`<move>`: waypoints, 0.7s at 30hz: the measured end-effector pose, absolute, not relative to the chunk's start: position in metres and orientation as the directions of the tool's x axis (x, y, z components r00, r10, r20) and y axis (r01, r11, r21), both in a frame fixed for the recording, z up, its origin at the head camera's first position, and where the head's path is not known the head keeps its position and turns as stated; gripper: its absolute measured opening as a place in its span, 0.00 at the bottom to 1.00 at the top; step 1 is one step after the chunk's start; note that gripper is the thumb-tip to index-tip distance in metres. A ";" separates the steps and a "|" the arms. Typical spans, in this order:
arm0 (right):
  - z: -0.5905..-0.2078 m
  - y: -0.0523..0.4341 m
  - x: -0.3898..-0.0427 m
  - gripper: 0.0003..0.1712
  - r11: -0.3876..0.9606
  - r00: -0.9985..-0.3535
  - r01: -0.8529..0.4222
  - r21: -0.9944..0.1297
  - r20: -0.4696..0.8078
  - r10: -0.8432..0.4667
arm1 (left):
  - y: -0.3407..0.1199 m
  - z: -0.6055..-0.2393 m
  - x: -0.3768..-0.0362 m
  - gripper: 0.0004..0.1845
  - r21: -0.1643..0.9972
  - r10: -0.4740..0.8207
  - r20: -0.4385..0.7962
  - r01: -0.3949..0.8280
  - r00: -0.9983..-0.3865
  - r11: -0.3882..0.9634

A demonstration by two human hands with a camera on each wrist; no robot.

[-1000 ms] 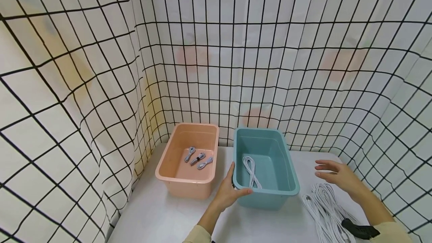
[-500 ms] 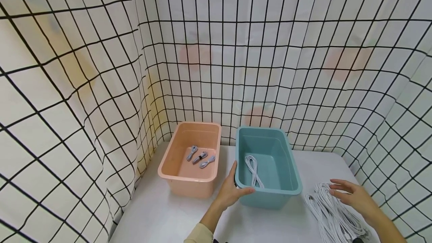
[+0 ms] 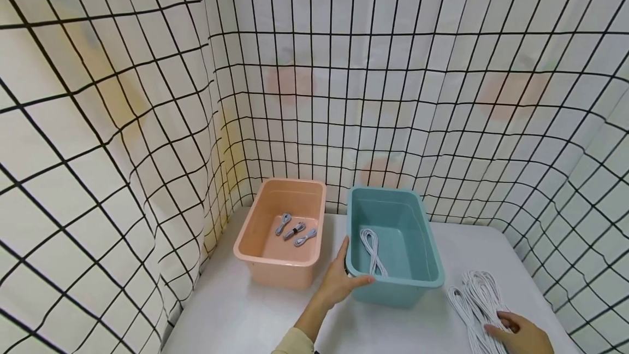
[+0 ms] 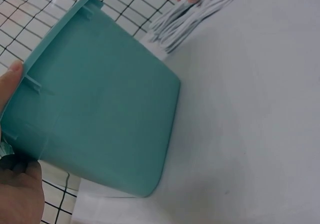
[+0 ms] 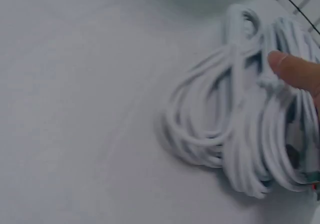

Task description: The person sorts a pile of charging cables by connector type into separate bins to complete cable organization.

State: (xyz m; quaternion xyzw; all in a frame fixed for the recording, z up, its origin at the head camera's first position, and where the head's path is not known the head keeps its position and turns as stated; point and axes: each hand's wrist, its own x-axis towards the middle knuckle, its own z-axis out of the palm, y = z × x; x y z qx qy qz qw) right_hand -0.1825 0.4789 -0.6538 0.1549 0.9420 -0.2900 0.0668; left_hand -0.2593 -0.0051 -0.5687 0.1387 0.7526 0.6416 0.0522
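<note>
a white curtain with a black grid (image 3: pixel 417 97) is hanging round a pale grey worktop (image 3: pixel 245 316). on it a rectangular teal plastic tub (image 3: pixel 393 245) is standing just beside a rectangular peach plastic tub (image 3: pixel 280 234) that is holding three small grey bundled cables (image 3: pixel 295 231). the left hand (image 3: pixel 339 283) is gripping the teal tub's near left corner, thumb over the rim and fingers under the lip, with one coiled white cable (image 3: pixel 372 250) lying inside. the right hand (image 3: pixel 521 335) is resting on the loose heap of coiled white cables (image 3: pixel 474 299) on the worktop to the right of the teal tub — fingers laid on the strands; whether they are closing round one is not clear. the coils are overlapping, so lifting one is likely dragging neighbours along or pulling a loop open — and a snagged strand could be tugging the heap toward the worktop's edge.
</note>
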 end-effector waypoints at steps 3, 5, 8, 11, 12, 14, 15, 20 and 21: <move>-0.660 0.470 -0.182 0.59 0.835 -0.964 0.265 -0.483 -0.138 0.226 | -0.006 -0.569 -0.258 0.63 0.980 0.267 0.113 0.151 -0.957 0.127; -0.659 0.466 -0.182 0.57 0.851 -0.969 0.247 -0.464 -0.109 0.223 | -0.006 -0.569 -0.258 0.62 0.979 0.259 0.124 0.161 -0.958 0.128; -0.655 0.462 -0.179 0.53 0.847 -0.962 0.270 -0.458 -0.096 0.255 | -0.005 -0.568 -0.260 0.62 0.977 0.262 0.131 0.168 -0.956 0.128; -0.652 0.459 -0.178 0.49 0.820 -0.952 0.301 -0.486 -0.096 0.292 | -0.005 -0.566 -0.260 0.63 0.976 0.270 0.134 0.174 -0.953 0.130; -0.651 0.458 -0.178 0.48 0.814 -0.950 0.304 -0.495 -0.091 0.300 | -0.005 -0.566 -0.260 0.63 0.977 0.271 0.134 0.173 -0.953 0.126; -0.650 0.457 -0.179 0.47 0.802 -0.948 0.307 -0.512 -0.096 0.302 | -0.006 -0.566 -0.259 0.63 0.977 0.268 0.135 0.174 -0.954 0.127; -0.649 0.457 -0.180 0.46 0.798 -0.949 0.306 -0.520 -0.103 0.297 | -0.006 -0.566 -0.259 0.63 0.977 0.268 0.134 0.173 -0.954 0.127; -0.642 0.463 -0.181 0.42 0.797 -0.957 0.287 -0.532 -0.130 0.257 | -0.003 -0.567 -0.259 0.63 0.976 0.276 0.133 0.174 -0.952 0.129; -0.641 0.466 -0.181 0.42 0.799 -0.960 0.277 -0.534 -0.131 0.246 | -0.002 -0.566 -0.259 0.62 0.977 0.274 0.127 0.168 -0.953 0.130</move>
